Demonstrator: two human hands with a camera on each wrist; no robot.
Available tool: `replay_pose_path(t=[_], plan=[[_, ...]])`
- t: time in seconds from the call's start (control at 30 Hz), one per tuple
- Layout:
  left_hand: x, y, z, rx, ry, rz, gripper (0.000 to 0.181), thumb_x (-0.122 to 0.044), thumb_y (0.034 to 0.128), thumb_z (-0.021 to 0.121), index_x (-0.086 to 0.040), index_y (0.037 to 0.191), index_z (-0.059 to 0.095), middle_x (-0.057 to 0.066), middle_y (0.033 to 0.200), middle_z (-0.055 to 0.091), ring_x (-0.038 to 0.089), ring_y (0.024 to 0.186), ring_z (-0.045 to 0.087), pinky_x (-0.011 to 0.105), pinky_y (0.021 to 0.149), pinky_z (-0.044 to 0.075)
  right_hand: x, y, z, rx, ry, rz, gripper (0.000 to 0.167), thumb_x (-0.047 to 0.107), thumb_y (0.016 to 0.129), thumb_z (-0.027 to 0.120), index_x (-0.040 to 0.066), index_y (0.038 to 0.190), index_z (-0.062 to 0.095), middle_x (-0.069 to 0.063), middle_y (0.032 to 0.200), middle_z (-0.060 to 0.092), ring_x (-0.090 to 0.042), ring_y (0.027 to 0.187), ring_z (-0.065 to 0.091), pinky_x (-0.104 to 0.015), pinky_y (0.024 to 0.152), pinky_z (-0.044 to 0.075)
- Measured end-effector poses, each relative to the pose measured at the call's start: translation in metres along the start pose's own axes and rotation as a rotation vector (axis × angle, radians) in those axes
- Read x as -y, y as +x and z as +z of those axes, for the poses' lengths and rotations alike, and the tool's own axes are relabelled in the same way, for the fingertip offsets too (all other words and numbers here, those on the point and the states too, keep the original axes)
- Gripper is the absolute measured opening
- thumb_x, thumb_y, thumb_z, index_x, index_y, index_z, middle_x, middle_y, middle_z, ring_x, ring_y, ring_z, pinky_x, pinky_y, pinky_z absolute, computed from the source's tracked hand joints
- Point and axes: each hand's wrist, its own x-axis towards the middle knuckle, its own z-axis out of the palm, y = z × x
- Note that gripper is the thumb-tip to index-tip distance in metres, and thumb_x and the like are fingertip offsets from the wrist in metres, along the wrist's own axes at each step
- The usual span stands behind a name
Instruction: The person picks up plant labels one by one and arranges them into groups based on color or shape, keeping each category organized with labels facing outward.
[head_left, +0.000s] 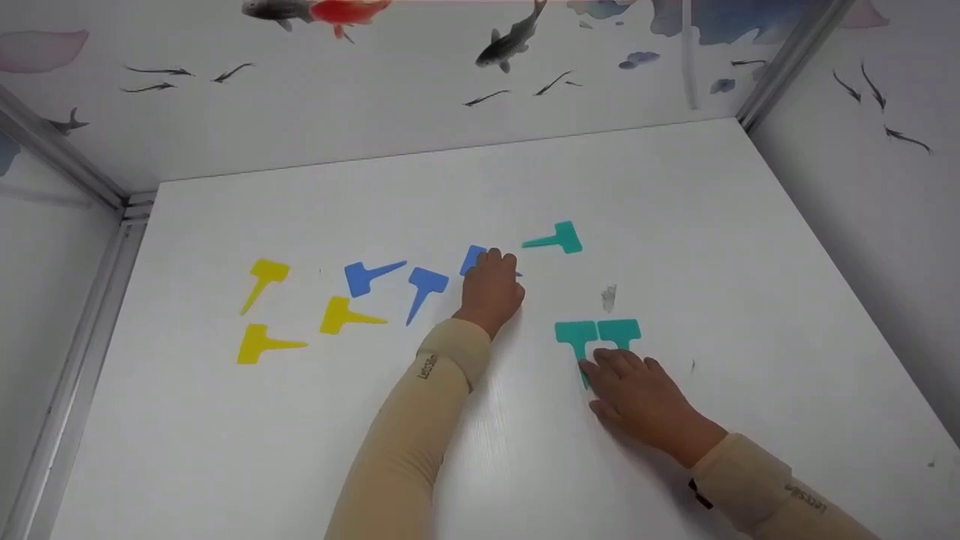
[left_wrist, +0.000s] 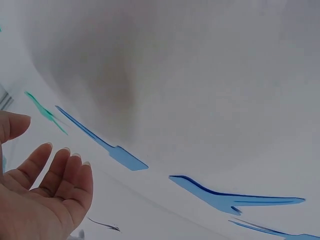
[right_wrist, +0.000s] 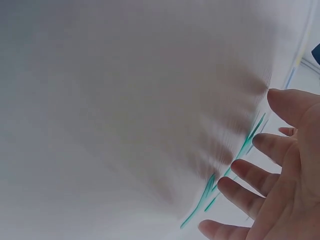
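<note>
Flat T-shaped plant labels lie on a white table. In the head view my left hand is over a blue label and partly covers it. The left wrist view shows that hand with loosely bent fingers and nothing gripped, apart from the nearest blue label. My right hand is spread at two green labels lying side by side, the left one and the right one, whose stem it hides. In the right wrist view its fingers are extended beside the green labels; whether they touch is unclear.
Two more blue labels lie left of my left hand. Three yellow labels are farther left. A third green label lies toward the back. White walls with painted fish border the table.
</note>
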Motion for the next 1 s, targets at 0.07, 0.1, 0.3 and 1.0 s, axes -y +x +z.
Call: replay_pose_path(t=[0.07, 0.1, 0.3, 1.0], plan=[[0.001, 0.004, -0.001, 0.0, 0.014, -0.002, 0.032, -0.018, 0.0947, 0.054, -0.005, 0.124, 0.056, 0.011, 0.116, 0.055, 0.023, 0.108, 0.051, 0.039, 0.095, 0.048, -0.001, 0.0, 0.001, -0.003, -0.003, 0.0, 0.057, 0.036, 0.089, 0.067, 0.012, 0.138, 0.052, -0.013, 0.137, 0.053, -0.033, 0.128, 0.046, -0.057, 0.095, 0.045], [0.001, 0.006, -0.001, -0.003, 0.02, -0.003, 0.032, -0.018, 0.0945, 0.054, -0.005, 0.124, 0.057, 0.011, 0.116, 0.056, 0.023, 0.108, 0.051, 0.039, 0.094, 0.048, -0.001, 0.0, 0.001, -0.006, 0.0, 0.0, 0.056, 0.036, 0.089, 0.067, 0.012, 0.138, 0.052, -0.013, 0.137, 0.053, -0.033, 0.128, 0.046, -0.056, 0.094, 0.045], [0.004, 0.018, -0.006, -0.033, 0.059, -0.013, 0.03, -0.02, 0.0946, 0.057, -0.006, 0.121, 0.058, 0.01, 0.115, 0.056, 0.023, 0.11, 0.052, 0.037, 0.093, 0.049, -0.003, -0.001, 0.003, -0.033, 0.004, -0.002, 0.054, 0.036, 0.09, 0.065, 0.012, 0.137, 0.053, -0.013, 0.137, 0.053, -0.033, 0.127, 0.046, -0.055, 0.093, 0.046], [0.012, 0.042, -0.001, 0.005, 0.118, 0.075, 0.033, -0.021, 0.0972, 0.055, -0.006, 0.127, 0.056, 0.009, 0.12, 0.057, 0.022, 0.113, 0.051, 0.036, 0.093, 0.048, -0.001, 0.001, 0.003, 0.01, 0.029, -0.003, 0.054, 0.038, 0.091, 0.064, 0.012, 0.137, 0.053, -0.013, 0.139, 0.05, -0.034, 0.128, 0.044, -0.055, 0.09, 0.048]])
